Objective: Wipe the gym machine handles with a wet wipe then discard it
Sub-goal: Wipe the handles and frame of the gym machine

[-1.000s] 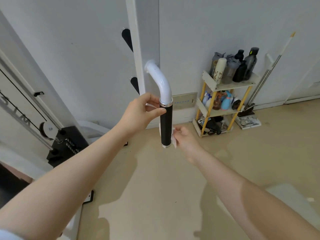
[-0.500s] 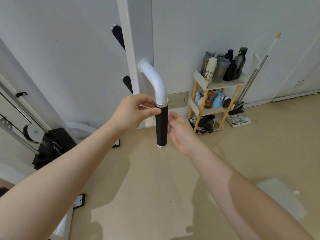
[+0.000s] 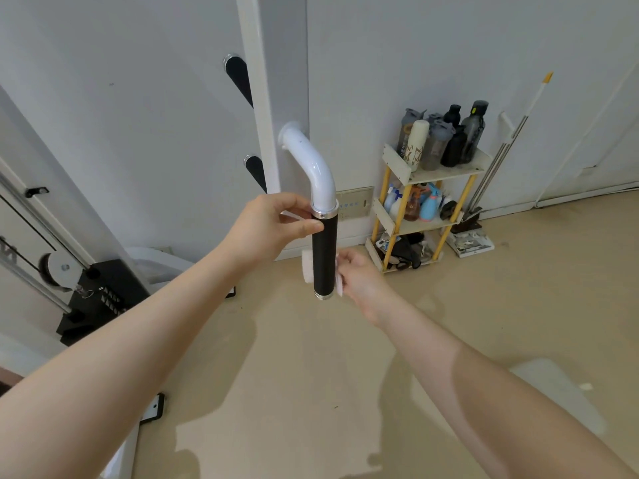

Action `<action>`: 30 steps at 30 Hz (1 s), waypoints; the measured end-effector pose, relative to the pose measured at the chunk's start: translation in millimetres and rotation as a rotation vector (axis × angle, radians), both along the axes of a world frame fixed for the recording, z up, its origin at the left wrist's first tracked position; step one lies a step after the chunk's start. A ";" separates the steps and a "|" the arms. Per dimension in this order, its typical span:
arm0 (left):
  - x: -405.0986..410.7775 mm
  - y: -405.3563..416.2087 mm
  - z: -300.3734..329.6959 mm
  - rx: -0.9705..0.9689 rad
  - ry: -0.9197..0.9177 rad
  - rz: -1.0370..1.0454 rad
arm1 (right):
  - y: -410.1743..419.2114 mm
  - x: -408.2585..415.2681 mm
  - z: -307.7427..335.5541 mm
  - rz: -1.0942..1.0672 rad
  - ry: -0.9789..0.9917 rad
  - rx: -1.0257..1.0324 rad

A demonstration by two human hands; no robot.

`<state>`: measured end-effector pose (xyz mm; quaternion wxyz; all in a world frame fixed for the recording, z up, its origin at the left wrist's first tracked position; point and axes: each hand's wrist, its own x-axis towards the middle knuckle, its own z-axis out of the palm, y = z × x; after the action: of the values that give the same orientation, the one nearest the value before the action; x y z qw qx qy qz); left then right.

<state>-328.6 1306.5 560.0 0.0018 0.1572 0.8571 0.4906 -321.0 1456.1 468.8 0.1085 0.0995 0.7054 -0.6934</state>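
**Wet wipe wrapped low on the black handle, both hands at it**

Landmark: handle [image 3: 325, 257], a black sleeve hanging straight down from a curved white pipe [image 3: 313, 167] that comes off a white upright post [image 3: 276, 98]. Silver rings at top and bottom of the sleeve.

Left hand [image 3: 273, 229]: at the top of the handle, thumb laid against the sleeve just under the upper silver ring, other fingers curled toward the pipe's lower end. Grip closed around the handle's top.

Right hand [image 3: 359, 274]: at the lower half of the handle, on its right side. Fingers curled in, pinching the wet wipe [image 3: 307, 267] against the sleeve; grip clamped on the wipe.

Wet wipe: white, wrapped behind the lower part of the handle; one edge shows to the left of the sleeve, another thin edge to its right by the fingertips. The part behind the sleeve is hidden.

Right of the handle, against the wall: a yellow-legged shelf rack [image 3: 428, 202] with dark and pale bottles [image 3: 446, 136] on the top tier, spray bottles on the middle one. Further right, a long pole [image 3: 515, 129] leaning on the wall.

Left of the handle: weight stack and cable gear [image 3: 86, 292] on the floor. Two more black handles [image 3: 238, 77] higher on the post
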 end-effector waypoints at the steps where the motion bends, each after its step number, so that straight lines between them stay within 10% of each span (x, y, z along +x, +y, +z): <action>1: 0.5 0.8 -0.8 -0.002 0.010 0.006 | -0.5 -1.7 5.8 -0.044 0.068 -0.054; 5: 0.6 1.0 -4.5 0.043 0.011 0.043 | -4.7 9.4 40.9 -0.204 0.552 -0.058; 14: 13.4 -21.6 -15.9 0.167 -0.057 -0.005 | -5.2 -3.2 36.1 -0.088 1.685 1.346; 22: 26.8 -42.3 -25.0 0.006 -0.067 0.123 | 9.2 8.1 -12.6 0.663 1.279 2.171; 27: 32.3 -45.3 -24.8 -0.001 -0.084 0.098 | 7.6 1.8 20.9 0.307 1.272 2.098; 30: 34.2 -42.4 -28.0 0.017 -0.104 0.058 | 25.1 14.3 -4.3 0.639 1.194 2.148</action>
<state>-294.5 1264.1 532.0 0.0307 0.1068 0.8557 0.5054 -306.6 1481.2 464.4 -0.1983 -0.3637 0.8420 0.3456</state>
